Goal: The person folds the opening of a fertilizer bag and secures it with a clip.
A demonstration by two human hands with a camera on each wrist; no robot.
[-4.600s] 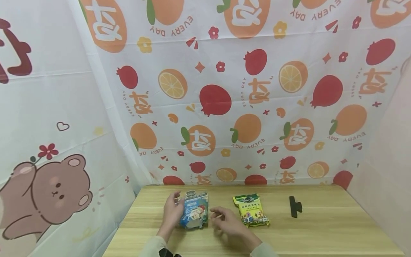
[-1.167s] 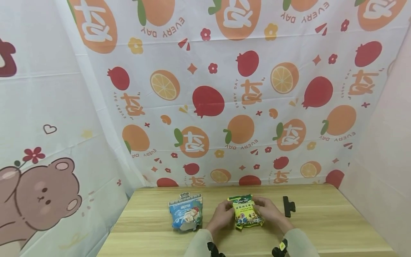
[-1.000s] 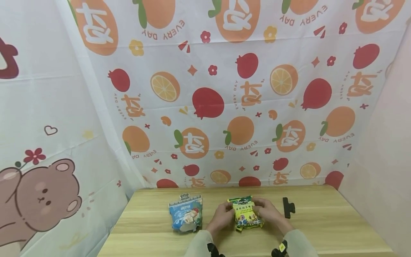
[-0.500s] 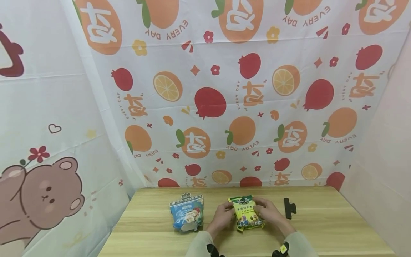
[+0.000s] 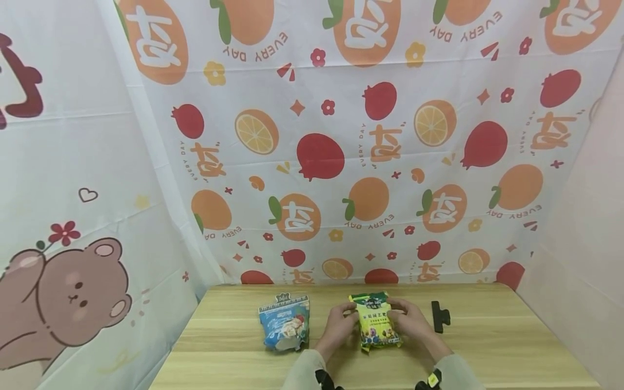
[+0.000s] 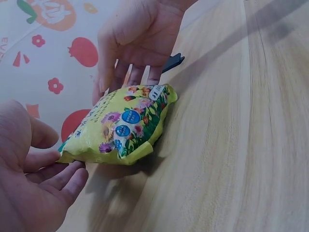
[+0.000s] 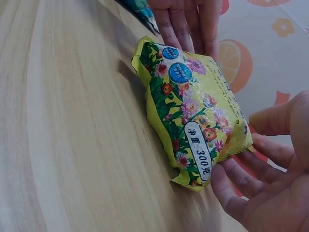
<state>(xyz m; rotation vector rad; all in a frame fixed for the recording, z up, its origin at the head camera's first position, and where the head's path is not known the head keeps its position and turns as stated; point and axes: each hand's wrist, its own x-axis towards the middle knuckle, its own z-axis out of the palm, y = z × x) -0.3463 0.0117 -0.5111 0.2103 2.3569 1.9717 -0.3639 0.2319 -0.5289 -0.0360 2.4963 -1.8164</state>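
A yellow bag of garden fertilizer [image 5: 375, 322], printed with flowers and marked 300 g, is between both hands over the wooden table [image 5: 224, 368]. My left hand [image 5: 338, 327] grips its left edge; in the left wrist view, fingers [image 6: 67, 176] reach beneath the edge with the thumb above. On the opposite side my right hand [image 5: 409, 319] holds the edge likewise, thumb on top and fingers [image 7: 236, 174] underneath. The bag [image 7: 193, 111] looks tilted, with a shadow on the wood below it.
To the left on the table stands a blue bag [image 5: 285, 325] with a striped top edge. A black clip [image 5: 440, 317] lies right of the right hand. Behind the table hangs a fruit-print cloth [image 5: 322, 206]; a bear-print cloth [image 5: 78, 292] hangs on the left.
Both hands moved rightward from around the blue bag to the fertilizer bag and took hold of its sides. During the last second the fertilizer bag has tilted slightly, its face turning more toward the head camera.
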